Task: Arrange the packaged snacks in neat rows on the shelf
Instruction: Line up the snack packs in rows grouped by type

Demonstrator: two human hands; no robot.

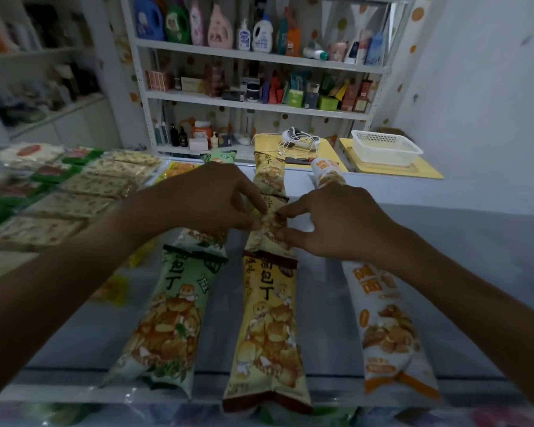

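Three rows of long snack bags run away from me on the white shelf: green bags on the left, yellow bags in the middle, white-and-orange bags on the right. My left hand and my right hand meet over the middle yellow bag, and the fingertips of both pinch it. A third yellow bag lies beyond it. Another white-and-orange bag and a green bag lie at the far end.
Flat packs of nut bars and green-wrapped packs fill the shelf's left side. Beyond stand yellow tables with a white basket and cables, and a rack of bottles and boxes.
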